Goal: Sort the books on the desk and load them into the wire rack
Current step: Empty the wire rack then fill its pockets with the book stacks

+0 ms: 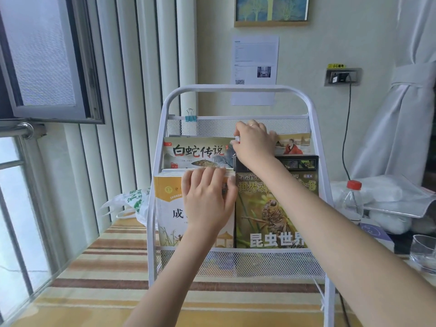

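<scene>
The left hand (207, 197) lies flat with straight fingers over the top edges of the front stack, its grip wide and holding nothing; it presses the yellow book (174, 208) and the ones behind it back, probably so the stack stays upright and flush while the other hand works behind it. The right hand (254, 142), at about one o'clock from the left, has its fingers curled at the top of the books in the upper tier; its grip looks narrow, pinching what seems to be a book's edge, though the hand hides exactly which one. I judge it is seating or straightening a book between the white snake book (198, 152) at its nine o'clock and the book with a red-robed figure (295, 145) at its three o'clock. Just below the right wrist, the insect book (271, 208) stands in the lower tier, touching the yellow book's right side. All these books sit in the wire rack (236, 88), covers facing out, held in by the mesh fronts, so loading looks well along. A blue binder clip (190, 115) hangs on the upper rail at eleven o'clock. The rack stands on the striped tabletop (106, 267); a water bottle (351, 199) and a glass (424, 253) sit off at three and four o'clock.
</scene>
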Tool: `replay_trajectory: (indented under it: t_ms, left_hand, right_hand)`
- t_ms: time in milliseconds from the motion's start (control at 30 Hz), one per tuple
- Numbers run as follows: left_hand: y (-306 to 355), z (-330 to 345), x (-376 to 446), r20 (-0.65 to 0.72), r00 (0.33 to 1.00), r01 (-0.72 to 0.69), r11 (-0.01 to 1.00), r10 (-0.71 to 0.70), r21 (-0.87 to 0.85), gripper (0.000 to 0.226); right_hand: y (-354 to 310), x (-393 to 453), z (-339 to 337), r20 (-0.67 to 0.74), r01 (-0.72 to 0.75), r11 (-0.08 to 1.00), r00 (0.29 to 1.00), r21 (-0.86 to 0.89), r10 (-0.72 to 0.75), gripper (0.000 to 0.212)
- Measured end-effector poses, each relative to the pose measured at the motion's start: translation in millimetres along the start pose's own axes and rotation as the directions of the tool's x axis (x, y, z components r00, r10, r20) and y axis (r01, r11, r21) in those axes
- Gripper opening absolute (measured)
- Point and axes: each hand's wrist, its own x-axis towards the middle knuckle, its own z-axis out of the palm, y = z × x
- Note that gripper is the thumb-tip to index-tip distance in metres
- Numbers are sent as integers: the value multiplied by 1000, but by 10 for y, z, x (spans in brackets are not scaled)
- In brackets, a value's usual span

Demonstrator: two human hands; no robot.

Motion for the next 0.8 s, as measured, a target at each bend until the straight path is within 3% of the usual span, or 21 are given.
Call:
replay_trajectory:
  t_ms: [133, 233, 400, 500, 700, 800]
  left_hand:
    - [4, 24, 4, -7, 1000, 10, 1000, -9, 16, 30]
    - [-1, 33, 2, -13, 1000, 4, 1000, -4, 11, 29]
    - [-12, 29, -1, -36, 999, -9, 1000, 9, -1, 26]
    - [-27, 44, -2, -28, 999, -24, 999, 23, -37, 27]
    - [-18, 52, -12, -6, 1000, -9, 998, 9, -61, 31]
    - [-8, 47, -8, -14, 1000, -9, 998, 8, -68, 30]
  right_hand:
    - [-226, -16, 1, -24, 262, 963, 965, 54, -261, 40]
    - [-451, 19, 63, 171, 415, 895, 882, 162, -440, 43]
    - [-818, 220, 149, 275, 279, 859, 866, 430, -419, 49]
    - [-969, 276, 264, 259, 342, 877, 862, 337, -436, 47]
    - [-1053, 341, 303, 230, 349, 868, 867, 353, -442, 38]
    - [-1056, 315, 303, 231, 395, 870, 854, 295, -467, 46]
